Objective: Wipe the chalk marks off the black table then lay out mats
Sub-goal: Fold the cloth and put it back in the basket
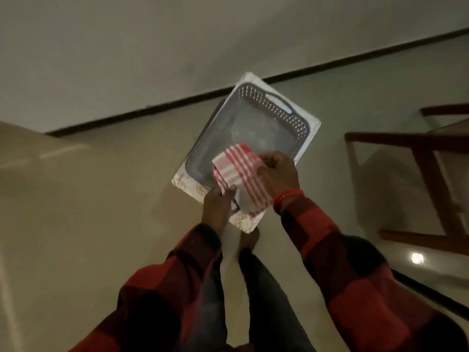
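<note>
Pale glossy floor [101,199] across the left, meeting a plain wall [152,47] along a dark skirting [177,100]. Left hand [218,201] low at centre, coming out of a red-and-black checked sleeve [177,270], fingers curled in and pinching the near-left corner of a red-and-white checked cloth [241,171]. Cloth folded, held in the air between both hands, over the near end of a grey tray [286,113] with perforated walls and a cut-out handle at its far end. Tray seated on a white mat [313,123] with a faint pattern at its near edge; mat flat on the floor, just in front of a bare foot [250,238] and dark trouser legs [264,288]. Right hand [278,174] at the cloth's right edge, fingers bent and gripping the fabric, thumb side partly hidden by it. Red band [288,198] round the right wrist, above the other checked sleeve [355,275]. Further right, brown wooden furniture frame [418,143], apart from the tray; cannot tell what piece. Below it, a small bright light reflection [417,258] on the floor. Black table not visible anywhere here.
</note>
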